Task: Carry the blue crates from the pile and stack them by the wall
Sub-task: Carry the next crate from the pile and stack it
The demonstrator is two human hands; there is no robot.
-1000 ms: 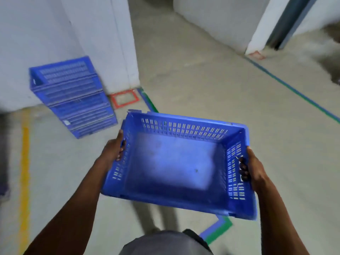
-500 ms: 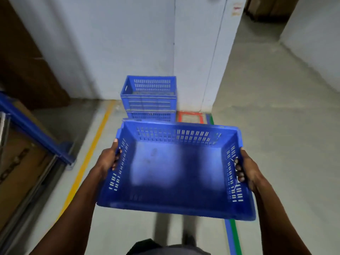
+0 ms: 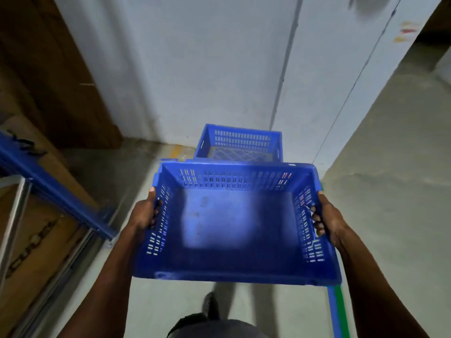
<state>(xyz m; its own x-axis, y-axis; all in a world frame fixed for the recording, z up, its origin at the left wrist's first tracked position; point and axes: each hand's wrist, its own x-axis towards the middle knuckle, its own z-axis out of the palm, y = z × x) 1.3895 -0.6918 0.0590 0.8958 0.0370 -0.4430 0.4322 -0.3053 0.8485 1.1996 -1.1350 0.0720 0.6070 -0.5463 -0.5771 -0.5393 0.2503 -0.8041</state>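
Before the stack (image 3: 240, 142) by the wall, the stiff, seemingly light empty crate (image 3: 234, 225) is gripped through its side handholds by left hand (image 3: 144, 213) and right hand (image 3: 327, 220).

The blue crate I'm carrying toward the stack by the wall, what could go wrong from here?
The carried crate hides the floor ahead, so a foot could clip the stack or the blue rack beam on your left. Each hand, left hand and right hand, grips only a side wall; set down askew, it may not nest.
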